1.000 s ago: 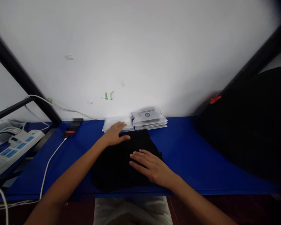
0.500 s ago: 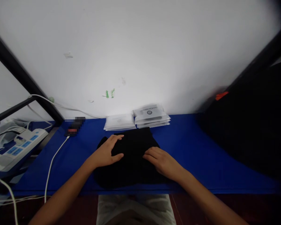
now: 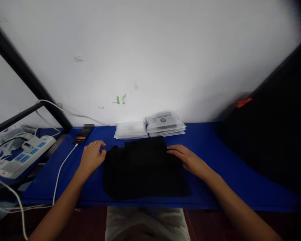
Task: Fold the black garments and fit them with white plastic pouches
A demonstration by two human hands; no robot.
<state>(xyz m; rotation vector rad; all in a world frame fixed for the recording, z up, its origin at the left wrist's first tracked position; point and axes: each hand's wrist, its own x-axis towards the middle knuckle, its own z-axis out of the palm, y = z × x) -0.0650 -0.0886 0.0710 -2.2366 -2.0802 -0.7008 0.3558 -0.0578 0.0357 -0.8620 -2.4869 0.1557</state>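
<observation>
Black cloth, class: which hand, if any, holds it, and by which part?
The right hand touches the black cloth at its upper right part; whether it grips there cannot be told. The left hand shows no clear hold.

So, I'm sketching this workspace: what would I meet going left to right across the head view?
White power strip → left hand → folded black cloth → right hand → orange patch at the far right.
</observation>
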